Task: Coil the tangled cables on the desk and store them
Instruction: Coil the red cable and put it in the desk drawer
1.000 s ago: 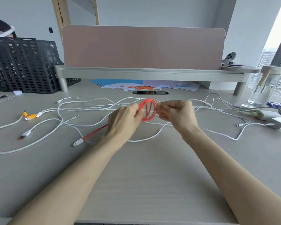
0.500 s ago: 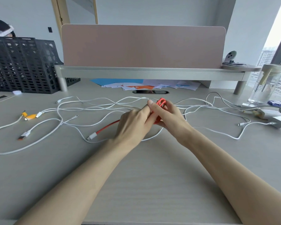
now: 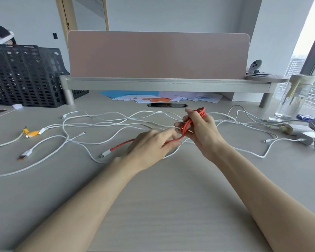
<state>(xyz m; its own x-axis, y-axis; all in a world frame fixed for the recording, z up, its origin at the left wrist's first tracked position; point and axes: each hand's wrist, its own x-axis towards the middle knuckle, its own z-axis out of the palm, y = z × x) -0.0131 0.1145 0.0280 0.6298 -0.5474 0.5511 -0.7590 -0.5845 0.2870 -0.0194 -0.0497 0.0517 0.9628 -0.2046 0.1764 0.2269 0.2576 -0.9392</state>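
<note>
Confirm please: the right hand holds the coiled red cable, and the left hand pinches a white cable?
Not quite: the head view shows the left hand pinching the red cable by its loose tail, not a white one. The right hand does hold the coil.

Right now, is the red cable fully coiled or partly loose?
Partly loose: right hand holds the red cable in loops; a straight tail leaves the left hand.

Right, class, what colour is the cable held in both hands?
The cable is red, with a white plug; head view shows it best.

One red cable (image 3: 185, 126), one black rack (image 3: 25, 75), one clear bottle (image 3: 296, 99); white cables (image 3: 28, 152) uncountable.
</note>
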